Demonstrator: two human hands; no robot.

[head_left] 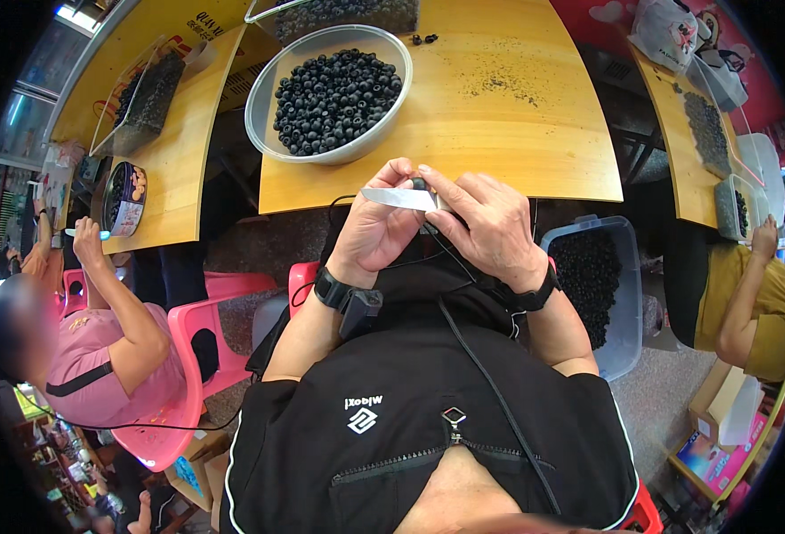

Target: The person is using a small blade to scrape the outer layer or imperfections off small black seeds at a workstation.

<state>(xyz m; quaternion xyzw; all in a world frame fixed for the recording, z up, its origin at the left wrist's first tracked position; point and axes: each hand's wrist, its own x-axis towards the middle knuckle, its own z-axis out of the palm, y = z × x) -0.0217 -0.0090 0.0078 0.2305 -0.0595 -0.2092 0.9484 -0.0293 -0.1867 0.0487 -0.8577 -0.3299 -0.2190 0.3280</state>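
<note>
Both my hands are raised together just off the near edge of the table. My right hand is closed round a small knife, its handle mostly hidden by the fingers. The knife's pale blade points left across my left hand. At the fingertips, beside the blade's base, sits a small dark round piece, pinched by my left hand and partly hidden. Beyond my hands stands a clear round tub heaped with small black round pieces, some showing a hole.
Dark crumbs and a few loose pieces lie on the wooden table. A clear bin holding black pieces stands low at my right. A person in pink works at left; another person's mustard sleeve shows at right.
</note>
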